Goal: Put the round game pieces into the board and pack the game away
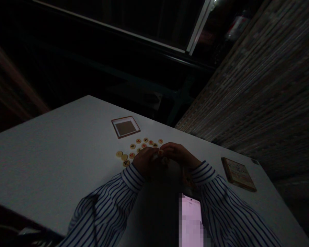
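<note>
Both my hands meet over a white table (54, 154) in dim light. My left hand (145, 161) and my right hand (176, 152) are curled with fingertips together, over a cluster of several round pale game pieces (134, 149) with red or dark marks. The fingers seem to pinch small pieces, but what they hold is too dark to name. Both arms wear striped blue and white sleeves. Some pieces are hidden beneath the hands.
A shallow square box tray (125, 127) lies just beyond the pieces. A square wooden box lid (238, 173) rests at the right near the table edge. A lit phone screen (192, 219) glows near me. A brick wall (260, 85) stands at the right.
</note>
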Demonstrator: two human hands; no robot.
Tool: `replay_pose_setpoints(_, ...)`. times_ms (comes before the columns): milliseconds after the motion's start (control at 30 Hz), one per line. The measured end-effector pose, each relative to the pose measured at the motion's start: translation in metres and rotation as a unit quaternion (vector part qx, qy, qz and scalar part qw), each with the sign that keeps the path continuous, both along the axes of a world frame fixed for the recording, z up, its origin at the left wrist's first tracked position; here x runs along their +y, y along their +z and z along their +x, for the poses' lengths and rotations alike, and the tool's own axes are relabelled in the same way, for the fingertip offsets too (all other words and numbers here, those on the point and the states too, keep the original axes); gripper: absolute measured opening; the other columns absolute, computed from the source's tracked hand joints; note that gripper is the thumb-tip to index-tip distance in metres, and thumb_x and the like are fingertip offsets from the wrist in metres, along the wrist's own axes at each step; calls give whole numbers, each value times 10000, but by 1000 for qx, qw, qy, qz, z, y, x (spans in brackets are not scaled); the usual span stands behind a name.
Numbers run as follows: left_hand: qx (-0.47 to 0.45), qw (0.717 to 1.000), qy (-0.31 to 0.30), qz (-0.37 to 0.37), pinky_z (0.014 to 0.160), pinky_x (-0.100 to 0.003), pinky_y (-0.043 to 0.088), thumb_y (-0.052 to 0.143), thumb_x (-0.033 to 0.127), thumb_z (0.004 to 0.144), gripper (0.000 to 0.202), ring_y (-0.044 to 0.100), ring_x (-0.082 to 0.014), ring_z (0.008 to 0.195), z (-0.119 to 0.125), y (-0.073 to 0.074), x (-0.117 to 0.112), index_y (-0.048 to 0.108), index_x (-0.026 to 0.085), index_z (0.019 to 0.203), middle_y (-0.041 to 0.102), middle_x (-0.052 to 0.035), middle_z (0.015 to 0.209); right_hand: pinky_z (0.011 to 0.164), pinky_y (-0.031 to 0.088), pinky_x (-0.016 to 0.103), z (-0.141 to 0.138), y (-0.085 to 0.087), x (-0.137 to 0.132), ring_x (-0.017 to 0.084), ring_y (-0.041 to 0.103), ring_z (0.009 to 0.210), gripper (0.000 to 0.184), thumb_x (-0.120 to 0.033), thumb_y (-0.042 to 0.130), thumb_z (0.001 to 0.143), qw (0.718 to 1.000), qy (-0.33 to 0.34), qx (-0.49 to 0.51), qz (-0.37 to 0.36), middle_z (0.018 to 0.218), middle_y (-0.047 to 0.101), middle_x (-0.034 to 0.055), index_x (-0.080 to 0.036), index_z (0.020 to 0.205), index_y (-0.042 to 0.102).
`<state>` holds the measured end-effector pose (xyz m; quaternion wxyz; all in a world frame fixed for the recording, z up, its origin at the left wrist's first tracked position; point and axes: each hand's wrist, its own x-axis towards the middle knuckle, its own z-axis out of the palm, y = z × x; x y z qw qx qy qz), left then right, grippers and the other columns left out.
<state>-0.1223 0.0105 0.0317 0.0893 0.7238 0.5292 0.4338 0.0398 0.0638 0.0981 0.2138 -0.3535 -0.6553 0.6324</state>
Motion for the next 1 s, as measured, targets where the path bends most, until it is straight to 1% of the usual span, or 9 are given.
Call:
replay_pose_setpoints(200,-12,1000,10,5,663,-275,466,492,359,793,260,566,-144,726,1,2,-2,606,230,988,599,-41,808,539,428,219,2,-2,-3,101,568,614,237,-318,649,679,1000,10,0,16,710,628,-12,-188,860,568)
replay_pose_setpoints(267,-19,1000,7,13,673,-278,471,500,354,790,254,567,-143,739,1,2,-2,604,218,978,598,-44,827,551,436,227,5,-3,-3,107,574,631,260,-327,651,676,1000,3,-1,27,739,634,-4,-191,881,566)
replay_pose_setpoints(333,-21,999,-1,25,692,-284,476,512,338,783,248,571,-150,776,1,1,-2,597,197,968,606,-53,863,601,454,243,9,-4,-4,119,590,692,275,-319,658,670,999,-9,8,32,798,644,11,-196,896,562)
replay_pose_setpoints(433,-17,999,7,35,726,-298,477,512,314,784,219,579,-160,818,1,-1,0,593,178,935,628,-60,889,702,466,272,18,-2,-7,134,599,806,269,-302,647,684,999,-33,28,28,924,644,40,-202,916,553)
replay_pose_setpoints(500,-12,999,27,43,734,-302,478,517,314,779,211,589,-164,818,2,-3,1,593,177,920,644,-57,873,748,464,288,26,1,-11,137,594,853,261,-297,632,701,997,-52,29,40,985,632,52,-204,932,550)
replay_pose_setpoints(667,1,997,59,47,716,-292,481,535,328,760,250,604,-164,796,6,-5,-2,586,182,957,653,-58,859,814,458,324,49,6,-27,151,581,915,244,-309,581,744,987,-109,4,115,1009,619,60,-207,964,553)
replay_pose_setpoints(767,-15,998,54,34,660,-265,482,540,323,754,255,600,-143,721,8,0,-6,582,179,961,650,-50,840,827,461,352,64,5,-38,168,579,930,247,-329,552,763,978,-144,-9,152,1019,619,72,-208,979,547)
replay_pose_setpoints(867,-29,998,50,19,621,-249,475,547,320,746,264,579,-120,634,9,7,-11,582,166,958,641,-38,788,843,458,369,79,1,-49,175,575,947,255,-331,528,779,971,-173,-13,163,1039,614,75,-213,1005,533)
replay_pose_setpoints(1000,-51,997,56,1,598,-242,466,551,340,739,270,562,-114,604,12,13,-14,589,165,941,610,-15,702,851,450,360,97,-3,-63,173,567,960,228,-319,505,795,954,-212,-47,207,1012,623,62,-218,996,544)
